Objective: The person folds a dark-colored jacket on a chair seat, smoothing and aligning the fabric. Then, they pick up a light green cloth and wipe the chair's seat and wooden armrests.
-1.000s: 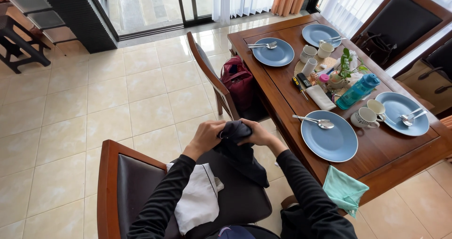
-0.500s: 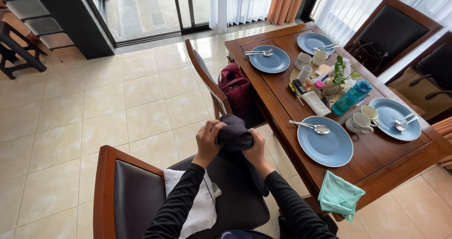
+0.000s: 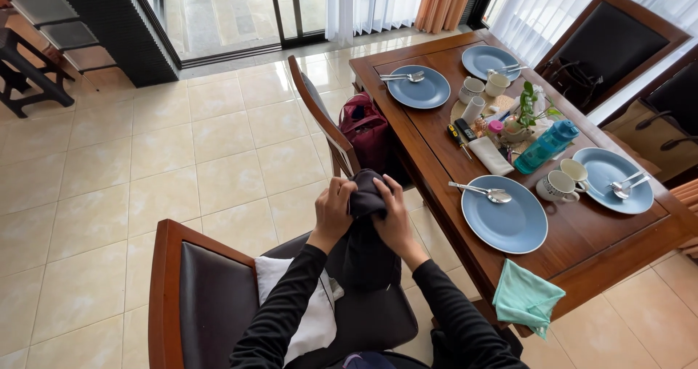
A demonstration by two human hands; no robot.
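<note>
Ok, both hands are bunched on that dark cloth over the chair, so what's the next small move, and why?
Probably draw the hands apart along the top edge to spread it. The left hand and right hand pinch the dark cloth close together, so its top is bunched while the rest hangs over the chair seat, beside a white cloth.

Dark cloth upper part hidden inside hands; far-right chairs cut by edge.
</note>
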